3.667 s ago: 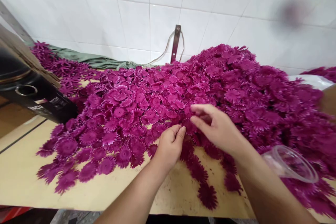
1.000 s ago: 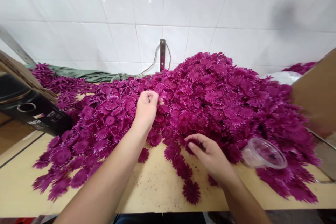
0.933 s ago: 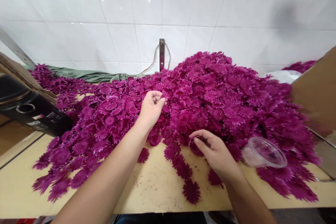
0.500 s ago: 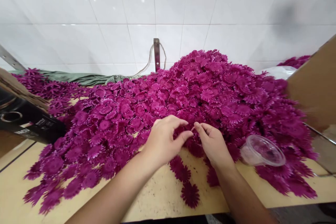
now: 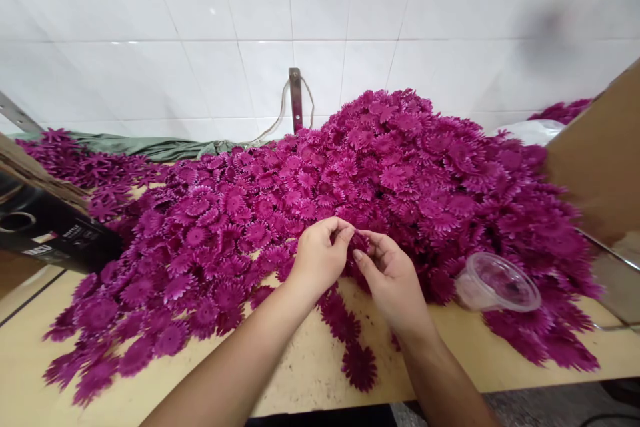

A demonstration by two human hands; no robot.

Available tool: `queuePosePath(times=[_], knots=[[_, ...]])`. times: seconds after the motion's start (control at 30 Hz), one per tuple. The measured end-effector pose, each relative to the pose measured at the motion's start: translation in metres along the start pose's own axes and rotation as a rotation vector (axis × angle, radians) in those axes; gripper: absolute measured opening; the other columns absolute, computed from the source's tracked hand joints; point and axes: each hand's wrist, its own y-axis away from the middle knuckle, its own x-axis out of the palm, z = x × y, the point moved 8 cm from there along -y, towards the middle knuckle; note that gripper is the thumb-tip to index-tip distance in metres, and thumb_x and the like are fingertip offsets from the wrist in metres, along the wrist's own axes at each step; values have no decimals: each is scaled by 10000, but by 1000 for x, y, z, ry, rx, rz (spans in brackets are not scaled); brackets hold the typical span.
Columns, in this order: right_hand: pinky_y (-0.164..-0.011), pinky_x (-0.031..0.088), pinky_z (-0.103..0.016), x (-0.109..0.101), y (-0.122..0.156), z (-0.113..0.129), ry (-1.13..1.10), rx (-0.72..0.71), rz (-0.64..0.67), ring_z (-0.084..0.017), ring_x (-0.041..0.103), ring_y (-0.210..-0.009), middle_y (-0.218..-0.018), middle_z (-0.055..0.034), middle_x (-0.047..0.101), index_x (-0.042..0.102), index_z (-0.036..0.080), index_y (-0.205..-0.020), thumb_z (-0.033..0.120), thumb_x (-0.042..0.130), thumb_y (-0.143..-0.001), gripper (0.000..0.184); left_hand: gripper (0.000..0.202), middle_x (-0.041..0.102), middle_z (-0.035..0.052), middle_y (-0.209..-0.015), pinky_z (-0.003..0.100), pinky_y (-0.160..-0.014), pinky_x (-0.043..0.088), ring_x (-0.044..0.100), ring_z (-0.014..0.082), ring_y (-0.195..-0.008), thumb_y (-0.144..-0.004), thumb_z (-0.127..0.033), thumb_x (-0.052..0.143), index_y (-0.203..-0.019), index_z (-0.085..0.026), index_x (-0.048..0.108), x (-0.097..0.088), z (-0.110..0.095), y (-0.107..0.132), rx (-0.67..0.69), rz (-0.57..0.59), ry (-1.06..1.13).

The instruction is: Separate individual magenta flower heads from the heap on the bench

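Just in front of the large heap of magenta artificial flowers, my two hands meet. My left hand is closed, thumb and forefinger pinching at the near edge of a magenta artificial flower. From the other side, my right hand grips this same flower between thumb and fingers. Part of the flower is hidden by the fingers, and whatever small piece the left pinch may hold does not show. Below the hands, a short row of loose flowers lies on the pale tabletop.
A clear plastic tub stands tilted among flowers on the right. Farther right is a cardboard box. A black printed box sits at the left. Behind the heap, a metal bracket and green cloth lie against the tiled wall.
My left hand has gone from spread fingers to a pinch. Both hands have come together, and a magenta flower now shows between them. The view has shifted slightly.
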Motion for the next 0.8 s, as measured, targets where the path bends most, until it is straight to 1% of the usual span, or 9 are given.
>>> queuePosePath(times=[0.13,0.23,0.3,0.37,0.47,0.5,0.6,0.67,0.8], knots=[[-647,476,-298,-2,10,-3,7,38,-9,-161,566,-679,-740,-35,602,554,163,-923,320,550,-712,263,136,549,-32,-582,218,-595,411,505,105,-563,-751,-134,457,-640,-170,527,-36,13,-21,-70,-251,124],[-605,471,-281,-10,12,-7,-21,72,-33,-152,561,-635,-702,-31,609,565,162,-876,345,575,-685,265,110,514,-45,-561,226,-600,421,489,102,-537,-765,-177,464,-674,-168,524,-62,15,-42,-53,-282,106],[-572,462,-270,-15,9,-6,-51,82,-47,-145,548,-604,-668,-26,606,573,160,-832,369,596,-660,272,62,549,-19,-657,255,-667,442,531,121,-627,-754,-176,490,-736,-158,547,-76,5,-53,24,-308,-22],[-530,443,-254,-19,5,-4,-64,87,-61,-132,521,-562,-623,-14,586,579,157,-792,385,614,-640,276,153,583,43,-871,304,-795,438,556,164,-837,-711,-125,533,-859,-137,570,-84,-12,-56,129,-356,-196],[-470,396,-231,-20,0,0,-70,88,-69,-105,458,-499,-559,15,532,579,157,-747,406,633,-633,279,324,560,96,-1082,348,-924,387,507,198,-1043,-703,-91,543,-1024,-128,566,-70,-35,-43,243,-285,-329],[-453,378,-224,-20,-2,0,-80,91,-70,-96,435,-481,-541,25,512,575,158,-734,416,639,-631,285,287,590,82,-1048,341,-907,405,533,188,-1009,-737,-120,524,-1017,-141,583,-57,-38,-36,248,-178,-311],[-461,370,-216,-19,-5,-5,-152,102,-70,-89,423,-489,-539,36,498,561,162,-744,440,660,-613,323,149,666,19,-844,295,-776,471,610,155,-805,-772,-238,538,-839,-198,665,-1,-33,-5,172,339,-221],[-487,379,-212,-20,-5,-9,-213,114,-82,-88,436,-514,-563,39,506,550,166,-800,441,671,-602,360,138,669,12,-801,297,-753,464,609,156,-766,-765,-251,555,-806,-209,680,12,-30,11,168,408,-229],[-562,416,-218,-19,-3,-13,-273,140,-58,-94,482,-589,-647,34,524,532,178,-902,402,683,-596,408,133,673,15,-809,289,-754,446,605,159,-782,-740,-198,567,-804,-204,684,14,-20,12,100,359,-198]])
